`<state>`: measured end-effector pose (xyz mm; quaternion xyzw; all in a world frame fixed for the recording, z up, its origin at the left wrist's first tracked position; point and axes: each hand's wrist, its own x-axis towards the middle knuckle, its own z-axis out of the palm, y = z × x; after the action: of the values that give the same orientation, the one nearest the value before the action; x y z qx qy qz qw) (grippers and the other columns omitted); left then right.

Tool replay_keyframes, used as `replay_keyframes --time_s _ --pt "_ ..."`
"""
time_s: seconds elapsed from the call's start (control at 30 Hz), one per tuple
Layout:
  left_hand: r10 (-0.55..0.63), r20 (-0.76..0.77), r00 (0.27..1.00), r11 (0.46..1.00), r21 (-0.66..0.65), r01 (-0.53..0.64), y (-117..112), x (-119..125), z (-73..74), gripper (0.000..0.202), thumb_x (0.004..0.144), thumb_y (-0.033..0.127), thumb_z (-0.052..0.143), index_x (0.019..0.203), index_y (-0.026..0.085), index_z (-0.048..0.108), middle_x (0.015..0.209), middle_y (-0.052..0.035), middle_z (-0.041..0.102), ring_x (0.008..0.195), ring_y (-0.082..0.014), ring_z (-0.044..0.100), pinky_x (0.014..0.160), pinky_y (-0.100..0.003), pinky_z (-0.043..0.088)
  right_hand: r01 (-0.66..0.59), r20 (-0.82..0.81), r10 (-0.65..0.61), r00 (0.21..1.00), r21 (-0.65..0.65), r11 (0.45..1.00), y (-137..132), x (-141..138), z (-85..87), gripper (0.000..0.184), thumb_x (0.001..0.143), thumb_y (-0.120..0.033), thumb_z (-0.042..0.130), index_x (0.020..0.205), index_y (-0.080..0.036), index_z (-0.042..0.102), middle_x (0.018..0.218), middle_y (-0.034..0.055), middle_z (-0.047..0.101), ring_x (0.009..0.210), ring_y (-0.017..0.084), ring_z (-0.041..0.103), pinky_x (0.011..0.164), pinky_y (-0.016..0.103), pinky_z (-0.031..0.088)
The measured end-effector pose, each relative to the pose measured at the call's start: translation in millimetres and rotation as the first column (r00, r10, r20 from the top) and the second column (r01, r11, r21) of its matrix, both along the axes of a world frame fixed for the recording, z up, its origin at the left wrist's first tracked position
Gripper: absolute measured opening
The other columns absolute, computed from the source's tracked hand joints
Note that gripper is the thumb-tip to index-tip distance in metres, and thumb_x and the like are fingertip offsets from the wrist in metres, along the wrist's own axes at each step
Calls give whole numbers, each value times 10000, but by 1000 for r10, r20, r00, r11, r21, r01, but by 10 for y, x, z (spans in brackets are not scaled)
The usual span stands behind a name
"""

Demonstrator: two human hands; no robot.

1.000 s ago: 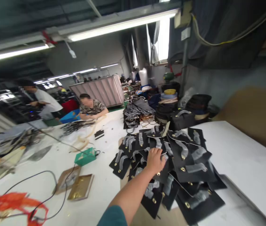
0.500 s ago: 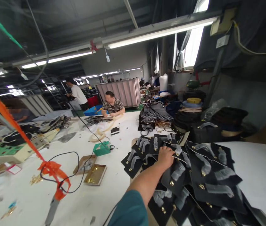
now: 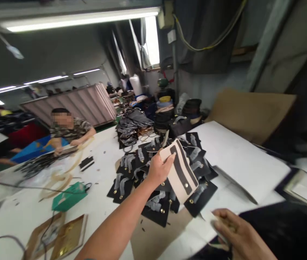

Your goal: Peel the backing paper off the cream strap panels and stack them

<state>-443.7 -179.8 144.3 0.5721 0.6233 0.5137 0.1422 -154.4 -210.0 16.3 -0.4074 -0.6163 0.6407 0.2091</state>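
My left hand point(image 3: 158, 169) grips one flat leather piece point(image 3: 182, 172) by its top edge and holds it up over the pile. The piece shows a cream underside with black strips and a brass stud. Under it lies a heap of black leather pieces point(image 3: 142, 169) with brass studs and wrapped straps, spread on the white table point(image 3: 107, 169). My right hand point(image 3: 237, 234) is at the lower right, blurred, with its fingers curled round something pale that I cannot make out.
A green box point(image 3: 68, 196) and two open cardboard trays point(image 3: 58, 236) lie at the left with a black cable. A seated person point(image 3: 69, 128) works at the far end. Stacked bags and hats point(image 3: 153, 119) stand behind the pile. A white board point(image 3: 237, 159) lies at the right.
My left hand has lifted one piece off the pile and turned its cream side up. My right hand has come into view at the lower right. The camera has swung right.
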Motion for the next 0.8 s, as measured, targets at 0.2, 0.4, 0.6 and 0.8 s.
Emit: replay_keyframes --time_s 0.2,0.4,0.6,0.8 --pt "-239 476 846 906 -203 370 -106 580 -462 410 862 421 747 1170 151 736 1123 -99 776 1059 -285 711 958 -385 547 192 -178 -201 963 -71 979 169 114 458 489 840 -649 708 961 -176 672 738 13 665 606 140 572 550 240 452" --pt "-222 669 709 841 -237 487 -150 1032 -678 357 836 368 774 1121 157 739 1149 -96 772 1066 -282 709 972 -380 535 239 -181 -240 954 -28 971 231 204 477 454 870 -634 686 846 -190 597 652 -46 539 563 99 473 522 213 384" --pt "-210 749 629 809 -228 541 -126 1213 -688 389 847 361 761 1183 168 721 1139 -90 770 1107 -286 697 973 -381 528 327 -143 -315 938 69 943 237 260 410 434 899 -618 661 839 -191 614 628 -57 464 551 99 403 494 224 321" --pt "-270 620 736 801 -279 529 -142 1313 -581 364 810 418 799 1068 176 714 949 -38 761 881 -207 698 825 -314 551 376 -140 -360 922 114 920 246 224 409 433 876 -601 695 802 -180 624 635 -52 456 568 104 383 508 229 301"
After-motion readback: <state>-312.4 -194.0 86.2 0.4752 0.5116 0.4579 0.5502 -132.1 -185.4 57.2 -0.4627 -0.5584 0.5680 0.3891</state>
